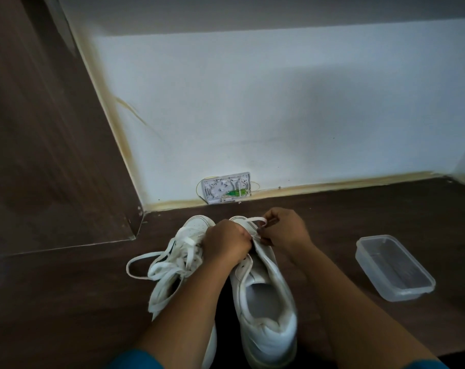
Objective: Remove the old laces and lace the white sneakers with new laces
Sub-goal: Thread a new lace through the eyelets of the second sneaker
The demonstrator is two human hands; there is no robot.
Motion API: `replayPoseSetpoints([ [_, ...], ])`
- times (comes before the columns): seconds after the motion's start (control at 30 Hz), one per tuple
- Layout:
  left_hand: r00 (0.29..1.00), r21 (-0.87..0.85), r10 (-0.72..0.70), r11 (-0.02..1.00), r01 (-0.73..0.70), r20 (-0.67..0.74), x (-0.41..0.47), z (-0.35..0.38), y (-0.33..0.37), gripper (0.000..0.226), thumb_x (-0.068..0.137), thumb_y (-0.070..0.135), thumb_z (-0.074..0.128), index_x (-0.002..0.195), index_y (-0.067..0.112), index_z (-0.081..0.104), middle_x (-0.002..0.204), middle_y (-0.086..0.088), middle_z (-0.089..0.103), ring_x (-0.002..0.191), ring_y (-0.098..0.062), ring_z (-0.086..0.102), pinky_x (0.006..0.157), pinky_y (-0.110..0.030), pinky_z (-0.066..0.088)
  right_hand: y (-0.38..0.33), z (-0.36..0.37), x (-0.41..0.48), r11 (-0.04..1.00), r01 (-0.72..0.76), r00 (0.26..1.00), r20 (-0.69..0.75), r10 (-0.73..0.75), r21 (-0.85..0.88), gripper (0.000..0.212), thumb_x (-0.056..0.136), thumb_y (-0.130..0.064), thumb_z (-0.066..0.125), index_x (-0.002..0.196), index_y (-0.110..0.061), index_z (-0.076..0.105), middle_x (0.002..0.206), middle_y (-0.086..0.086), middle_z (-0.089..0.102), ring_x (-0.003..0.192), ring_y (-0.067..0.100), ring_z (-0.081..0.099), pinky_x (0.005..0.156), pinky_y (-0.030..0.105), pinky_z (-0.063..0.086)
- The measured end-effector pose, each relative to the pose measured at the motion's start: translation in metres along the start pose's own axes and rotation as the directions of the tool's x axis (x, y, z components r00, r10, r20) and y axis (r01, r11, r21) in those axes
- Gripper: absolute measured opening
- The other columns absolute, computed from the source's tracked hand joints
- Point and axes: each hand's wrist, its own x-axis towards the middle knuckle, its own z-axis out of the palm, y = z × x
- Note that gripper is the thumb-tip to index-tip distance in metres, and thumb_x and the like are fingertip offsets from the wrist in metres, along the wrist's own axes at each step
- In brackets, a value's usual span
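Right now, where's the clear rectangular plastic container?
The clear plastic container sits on the dark wooden floor at the right of the head view, right of the right-hand white sneaker and the right hand, touching neither.

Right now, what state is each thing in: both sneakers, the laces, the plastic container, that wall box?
Left sneaker: on the floor, old laces loosened and spilling out.
Right sneaker: upright, top eyelets bare.
Lace: looped over its toe, pinched by right hand; left hand grips the sneaker's throat.
Plastic container: open, empty.
Wall box: cover off.
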Motion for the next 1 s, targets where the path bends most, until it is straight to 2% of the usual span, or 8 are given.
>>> replayPoseSetpoints([
  [0.23,1.000,-0.061,-0.015,0.998,0.014,-0.020,0.000,0.002,0.001,0.017,0.073,0.020,0.063,0.079,0.027,0.077,0.084,0.000,0.074,0.085,-0.023,0.068,0.079,-0.033,0.056,-0.001,-0.004,0.003,0.997,-0.011,1.000,0.025,0.012,-0.072,0.027,0.074,0.010,0.069,0.063,-0.013,0.058,0.068,0.008,0.062,0.063,0.021,0.062,0.072,0.043,0.059],
  [0.43,0.996,-0.012,0.016,1.000,-0.017,-0.086,-0.003,0.007,-0.001,0.014,0.077,0.027,0.063,0.080,0.029,0.076,0.088,-0.002,0.073,0.092,-0.026,0.065,0.083,-0.035,0.053,-0.008,-0.005,0.000,0.913,0.108,0.994,0.061,-0.091,-0.394,0.026,0.072,-0.010,0.074,0.060,-0.023,0.056,0.075,0.004,0.067,0.077,0.020,0.066,0.076,0.031,0.056],
  [0.57,0.991,-0.003,0.052,0.999,-0.052,-0.120,-0.005,0.008,-0.001,0.013,0.078,0.028,0.063,0.078,0.032,0.076,0.094,0.000,0.072,0.095,-0.026,0.064,0.085,-0.037,0.052,-0.007,-0.006,0.001,0.941,0.017,0.998,0.069,0.006,-0.337,0.024,0.075,-0.017,0.075,0.056,-0.014,0.061,0.061,0.003,0.062,0.063,0.016,0.058,0.069,0.028,0.050],
  [0.67,0.991,0.048,0.051,0.998,-0.045,-0.123,-0.004,0.009,-0.001,0.013,0.078,0.030,0.063,0.082,0.033,0.075,0.097,-0.001,0.071,0.096,-0.028,0.063,0.084,-0.038,0.052,-0.010,-0.009,0.000,0.952,-0.010,0.989,0.136,0.053,-0.305,0.015,0.072,-0.006,0.069,0.072,0.009,0.069,0.063,0.010,0.057,0.061,0.018,0.050,0.062,0.031,0.042],
  [0.73,0.991,0.122,0.045,0.992,-0.029,-0.129,-0.004,0.010,0.001,0.016,0.080,0.031,0.061,0.088,0.032,0.075,0.101,-0.002,0.068,0.101,-0.029,0.060,0.087,-0.037,0.050,-0.013,-0.010,-0.003,0.963,-0.007,0.982,0.180,0.058,-0.270,0.016,0.070,0.000,0.066,0.075,0.015,0.067,0.063,0.012,0.052,0.060,0.018,0.044,0.060,0.032,0.037],
  [0.8,0.991,0.236,0.050,0.971,-0.018,-0.128,-0.005,0.010,0.003,0.022,0.085,0.030,0.056,0.098,0.028,0.073,0.110,-0.003,0.063,0.109,-0.030,0.052,0.090,-0.036,0.045,-0.016,-0.009,-0.009,0.976,-0.035,0.972,0.218,0.083,-0.216,0.007,0.068,0.003,0.066,0.064,0.008,0.066,0.060,0.011,0.049,0.055,0.017,0.043,0.057,0.031,0.035],
  [0.87,0.993,0.294,0.051,0.956,-0.016,-0.110,-0.006,0.009,0.005,0.025,0.088,0.028,0.052,0.105,0.025,0.070,0.117,-0.005,0.057,0.115,-0.030,0.046,0.093,-0.038,0.040,-0.018,-0.010,-0.012,0.977,-0.031,0.965,0.249,0.085,-0.210,0.013,0.066,-0.001,0.068,0.055,-0.004,0.062,0.055,0.008,0.045,0.048,0.015,0.039,0.053,0.028,0.032],
  [1.0,0.993,0.409,0.116,0.906,-0.108,0.006,-0.011,0.005,0.009,0.029,0.090,0.027,0.048,0.111,0.019,0.066,0.121,-0.007,0.047,0.120,-0.031,0.038,0.095,-0.040,0.035,-0.019,-0.014,-0.016,0.965,-0.005,0.962,0.262,0.077,-0.263,0.010,0.065,-0.009,0.068,0.058,-0.005,0.063,0.053,0.005,0.044,0.045,0.013,0.034,0.051,0.025,0.028],
])
